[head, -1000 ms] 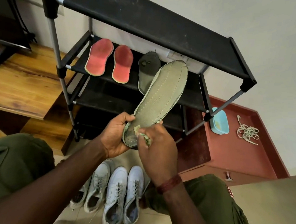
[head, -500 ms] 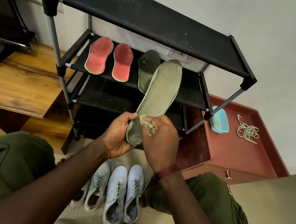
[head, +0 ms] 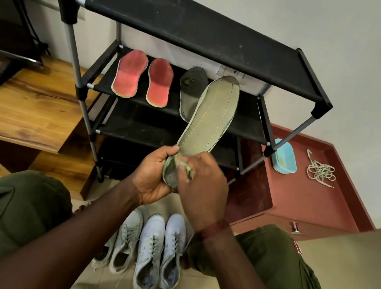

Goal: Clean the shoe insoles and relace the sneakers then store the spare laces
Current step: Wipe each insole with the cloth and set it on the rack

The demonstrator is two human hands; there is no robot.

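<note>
The left hand [head: 152, 173] gripped the heel end of the green insole [head: 210, 116], with the fingers curled round its edge, just below the centre of the frame. The right hand [head: 201, 188] pinched a small wad of cloth [head: 187, 168] and pressed it against the same heel end, so the two hands met at one spot. From there the insole rose toward the upper right, its toe end free in front of the shoe rack [head: 199, 30].

On the middle shelf of the rack lay two red insoles [head: 130, 77] side by side. To their right lay one dark insole [head: 192, 85], partly hidden by the held one. Four sneakers [head: 151, 248] stood in a row on the floor at the lower centre. Whether they were fully laced could not be told. At the right of the frame a red cabinet [head: 302, 204] carried a blue tub [head: 284, 158] and a loose bundle of laces [head: 321, 172], near each other but apart.

The step in hand appeared to be the cleaning of the insoles, at the heel of the green one. The next move would call for drawing the cloth along the surface toward the toe while the left hand steadied the heel. The insole would then go on the shelf beside the dark one. Relacing and storing the laces appeared not yet done.
</note>
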